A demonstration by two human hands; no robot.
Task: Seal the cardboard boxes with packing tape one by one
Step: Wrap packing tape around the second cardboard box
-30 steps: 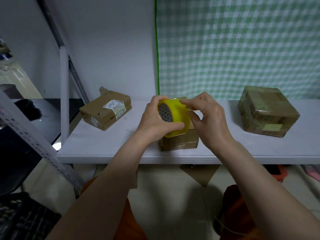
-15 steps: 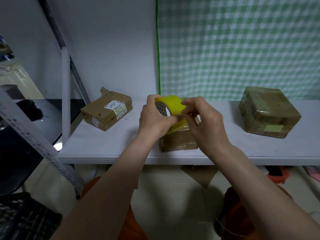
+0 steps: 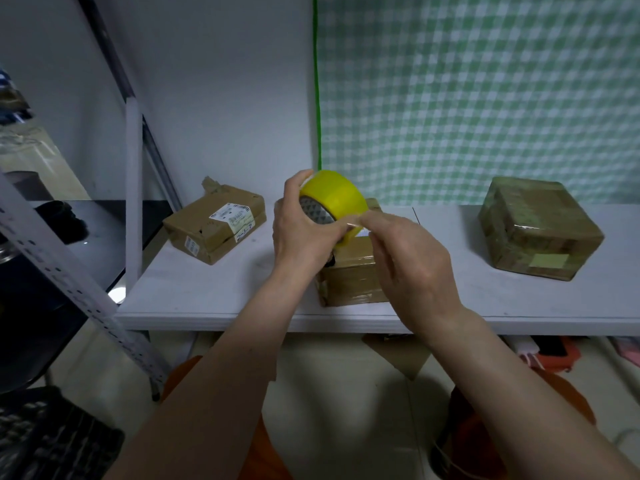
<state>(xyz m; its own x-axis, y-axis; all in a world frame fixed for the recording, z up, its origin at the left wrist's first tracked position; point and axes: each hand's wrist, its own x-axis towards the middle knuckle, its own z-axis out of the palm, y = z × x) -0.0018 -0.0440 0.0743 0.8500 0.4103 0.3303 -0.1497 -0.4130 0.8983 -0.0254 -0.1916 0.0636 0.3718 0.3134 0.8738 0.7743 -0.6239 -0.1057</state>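
Observation:
My left hand [image 3: 301, 233] grips a yellow roll of packing tape [image 3: 337, 199] above the middle of the white table [image 3: 207, 292]. My right hand [image 3: 405, 265] pinches the loose tape end at the roll's lower right edge. Right under both hands sits a small cardboard box [image 3: 353, 275], partly hidden by them. A flat cardboard box with white labels [image 3: 214, 226] lies at the back left. A larger box wrapped in tape [image 3: 536, 230] stands at the right.
A green checked cloth [image 3: 485, 98] hangs behind the table. A perforated metal shelf post [image 3: 79, 289] slants at the left, next to a dark surface [image 3: 97, 223]. A black crate [image 3: 45, 441] sits on the floor at lower left. Cardboard scraps and orange items lie under the table.
The roll has turned in my left hand and tilted. My right hand has slid from the roll's top down to its lower right edge, pinching the tape end there.

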